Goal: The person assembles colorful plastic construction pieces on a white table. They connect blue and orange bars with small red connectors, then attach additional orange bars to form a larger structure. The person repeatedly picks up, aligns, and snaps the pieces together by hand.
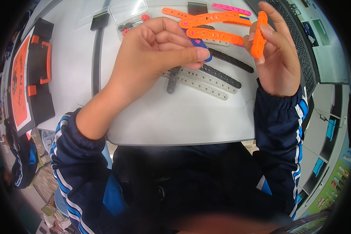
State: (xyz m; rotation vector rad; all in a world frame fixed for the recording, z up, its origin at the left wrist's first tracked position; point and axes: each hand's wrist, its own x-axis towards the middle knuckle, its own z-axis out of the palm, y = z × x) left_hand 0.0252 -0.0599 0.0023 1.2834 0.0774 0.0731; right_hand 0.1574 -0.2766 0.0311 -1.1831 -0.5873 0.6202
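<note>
My left hand pinches a blue toy building beam between thumb and fingers. Two orange beams fan out to the right from the blue piece, with pink pins showing near their left ends; exactly how they join is partly hidden by my fingers. On the right, my right hand holds a short orange beam upright between thumb and fingers. The lower fanned beam's right end comes close to those fingers, and whether it touches the upright piece I cannot tell.
Black beams, light grey beams and a dark grey beam lie below the hands on the white table. A pink beam lies farther back. A laptop keyboard borders the right; a black case stands left.
</note>
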